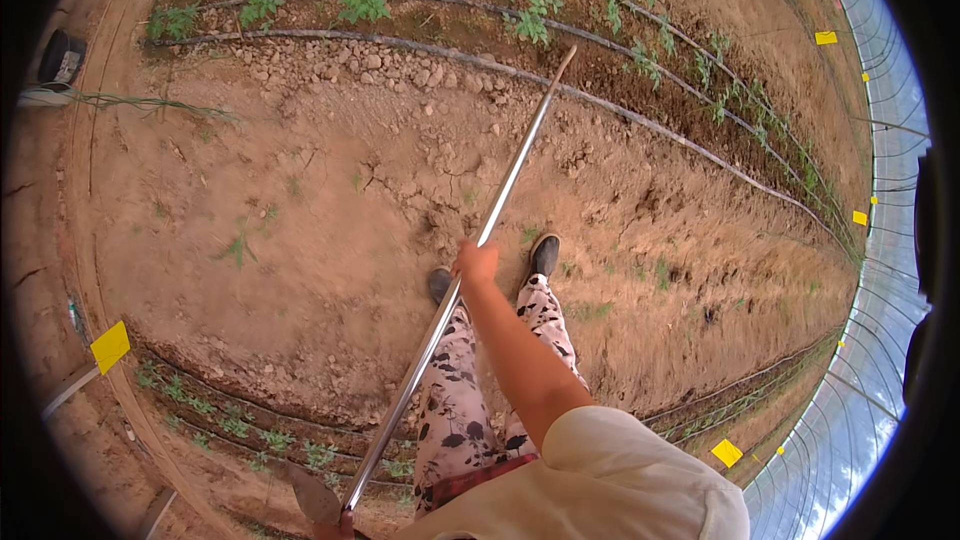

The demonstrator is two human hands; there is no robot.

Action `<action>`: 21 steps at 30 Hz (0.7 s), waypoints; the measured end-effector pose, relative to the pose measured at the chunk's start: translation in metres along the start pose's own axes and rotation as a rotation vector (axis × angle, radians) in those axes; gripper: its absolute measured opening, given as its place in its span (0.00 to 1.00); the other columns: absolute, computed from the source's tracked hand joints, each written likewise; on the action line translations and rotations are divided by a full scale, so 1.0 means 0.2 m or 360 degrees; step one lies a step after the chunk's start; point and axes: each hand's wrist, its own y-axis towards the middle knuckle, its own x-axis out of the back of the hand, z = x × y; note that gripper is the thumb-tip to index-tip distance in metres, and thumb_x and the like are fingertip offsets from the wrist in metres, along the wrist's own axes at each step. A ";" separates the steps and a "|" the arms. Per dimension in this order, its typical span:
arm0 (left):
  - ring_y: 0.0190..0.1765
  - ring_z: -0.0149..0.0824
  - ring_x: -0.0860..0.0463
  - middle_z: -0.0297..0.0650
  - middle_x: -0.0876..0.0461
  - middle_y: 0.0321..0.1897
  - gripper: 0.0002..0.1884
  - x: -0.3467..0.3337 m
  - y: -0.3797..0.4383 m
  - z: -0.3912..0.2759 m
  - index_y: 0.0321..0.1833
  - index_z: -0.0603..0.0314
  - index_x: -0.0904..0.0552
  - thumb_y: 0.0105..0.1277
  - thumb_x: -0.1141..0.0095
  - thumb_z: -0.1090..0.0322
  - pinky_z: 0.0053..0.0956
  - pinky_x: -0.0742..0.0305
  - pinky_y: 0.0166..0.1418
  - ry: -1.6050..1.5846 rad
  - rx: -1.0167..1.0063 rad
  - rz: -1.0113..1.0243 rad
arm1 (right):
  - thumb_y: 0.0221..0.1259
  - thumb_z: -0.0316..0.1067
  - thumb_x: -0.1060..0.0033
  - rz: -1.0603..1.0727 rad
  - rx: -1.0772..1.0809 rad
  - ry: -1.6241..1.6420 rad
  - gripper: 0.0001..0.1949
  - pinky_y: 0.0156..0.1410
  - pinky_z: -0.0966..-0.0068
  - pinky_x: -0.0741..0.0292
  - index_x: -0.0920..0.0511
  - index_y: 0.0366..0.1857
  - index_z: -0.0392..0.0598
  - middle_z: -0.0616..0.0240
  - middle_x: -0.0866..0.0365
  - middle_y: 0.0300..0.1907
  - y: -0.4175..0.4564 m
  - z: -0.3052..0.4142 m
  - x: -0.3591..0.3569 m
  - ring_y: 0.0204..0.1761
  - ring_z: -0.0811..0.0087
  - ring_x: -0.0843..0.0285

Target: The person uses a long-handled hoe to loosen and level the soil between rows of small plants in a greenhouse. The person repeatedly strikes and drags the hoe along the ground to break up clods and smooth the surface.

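Observation:
A long shiny metal pole (433, 330) slants across the view, from the bottom left up to its narrow brown tip above the soil by the drip lines. My right hand (478, 262) is closed around its middle, with the arm stretched forward. Low at the picture's edge, my left hand (337, 527) is partly cut off and grips the pole's lower end. Beside it shows a flat, rounded grey-brown piece (315, 495); whether it is a blade fixed to the pole, I cannot tell.
Beyond the pole tip, young green plants (365, 1) grow between drip hoses (442, 52). Another planted row (232, 420) lies behind me. My dark shoes (544, 255) stand on dry soil. A black bucket (63, 58) is at far left; yellow cards (110, 347) hang around.

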 end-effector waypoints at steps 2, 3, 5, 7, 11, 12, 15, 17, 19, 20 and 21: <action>0.14 0.32 0.23 0.39 0.20 0.14 0.15 0.09 -0.11 -0.01 0.48 0.64 0.20 0.72 0.51 0.58 0.29 0.30 0.17 -0.0073 0.0148 0.0005 | 0.55 0.29 0.44 0.0021 -0.0048 0.0006 0.11 0.15 0.68 0.35 0.33 0.37 0.35 0.55 0.28 0.17 -0.07 -0.11 -0.01 0.12 0.66 0.30; 0.15 0.31 0.23 0.39 0.20 0.14 0.16 0.08 -0.05 0.50 0.48 0.63 0.20 0.71 0.51 0.57 0.29 0.31 0.16 0.0175 0.0014 -0.0058 | 0.56 0.30 0.44 0.0035 -0.0049 -0.0011 0.14 0.16 0.67 0.33 0.32 0.40 0.33 0.54 0.26 0.18 -0.08 -0.19 -0.03 0.13 0.65 0.28; 0.16 0.33 0.22 0.39 0.20 0.15 0.16 0.09 -0.06 0.86 0.47 0.62 0.19 0.71 0.50 0.55 0.29 0.31 0.16 0.0413 -0.0031 -0.0063 | 0.56 0.32 0.43 0.0047 -0.0052 -0.0009 0.16 0.16 0.67 0.32 0.32 0.42 0.32 0.53 0.25 0.19 -0.14 -0.30 -0.03 0.13 0.65 0.26; 0.17 0.36 0.22 0.40 0.19 0.16 0.16 0.05 -0.06 0.70 0.46 0.61 0.18 0.71 0.50 0.55 0.31 0.30 0.18 0.0395 0.0126 0.0040 | 0.56 0.32 0.42 0.0072 -0.0046 0.0023 0.16 0.16 0.67 0.32 0.32 0.42 0.33 0.54 0.25 0.19 -0.17 -0.35 -0.03 0.13 0.66 0.27; 0.20 0.45 0.21 0.45 0.16 0.26 0.13 -0.01 0.02 0.19 0.47 0.58 0.18 0.69 0.50 0.59 0.40 0.27 0.28 0.0472 -0.0252 -0.0108 | 0.59 0.28 0.44 0.0204 -0.0027 0.0371 0.09 0.14 0.68 0.37 0.35 0.33 0.39 0.59 0.31 0.17 -0.08 -0.13 0.03 0.12 0.68 0.33; 0.23 0.44 0.19 0.46 0.16 0.31 0.13 -0.03 0.14 0.25 0.50 0.57 0.19 0.68 0.51 0.63 0.42 0.26 0.30 0.0873 -0.0747 -0.0418 | 0.58 0.27 0.44 0.0237 0.0044 0.0368 0.09 0.14 0.68 0.37 0.35 0.31 0.39 0.61 0.32 0.16 0.01 -0.07 0.01 0.12 0.69 0.34; 0.31 0.58 0.23 0.48 0.21 0.27 0.12 -0.05 0.31 -0.30 0.38 0.62 0.18 0.63 0.46 0.59 0.48 0.29 0.37 0.0591 -0.0660 -0.0462 | 0.58 0.27 0.44 0.0224 0.0128 0.0474 0.09 0.14 0.69 0.39 0.36 0.31 0.39 0.63 0.37 0.14 0.32 0.07 -0.02 0.11 0.69 0.38; 0.31 0.57 0.23 0.49 0.21 0.26 0.12 -0.07 0.38 -0.33 0.37 0.62 0.19 0.63 0.46 0.60 0.47 0.29 0.37 0.0573 -0.0714 -0.0449 | 0.58 0.26 0.45 0.0248 0.0169 0.0461 0.08 0.14 0.68 0.40 0.35 0.32 0.39 0.63 0.37 0.15 0.48 0.13 -0.07 0.12 0.69 0.40; 0.31 0.57 0.23 0.48 0.20 0.27 0.12 -0.10 0.46 -0.31 0.37 0.60 0.18 0.62 0.45 0.58 0.47 0.28 0.37 0.0564 -0.0730 -0.0483 | 0.58 0.25 0.45 0.0194 0.0169 0.0364 0.08 0.14 0.68 0.40 0.35 0.33 0.38 0.63 0.37 0.15 0.49 0.17 -0.13 0.12 0.69 0.40; 0.29 0.56 0.23 0.47 0.20 0.25 0.11 -0.11 0.44 -0.34 0.36 0.59 0.19 0.63 0.46 0.59 0.47 0.29 0.34 0.0547 -0.0831 -0.0490 | 0.58 0.25 0.45 0.0166 0.0171 0.0317 0.08 0.14 0.67 0.40 0.35 0.33 0.38 0.63 0.38 0.16 0.48 0.18 -0.15 0.12 0.69 0.40; 0.28 0.56 0.23 0.47 0.20 0.25 0.11 -0.12 0.43 -0.34 0.36 0.58 0.19 0.63 0.46 0.59 0.47 0.29 0.33 0.0511 -0.0763 -0.0467 | 0.58 0.25 0.45 0.0141 0.0159 0.0295 0.08 0.14 0.67 0.40 0.35 0.34 0.38 0.63 0.38 0.16 0.47 0.18 -0.17 0.12 0.69 0.40</action>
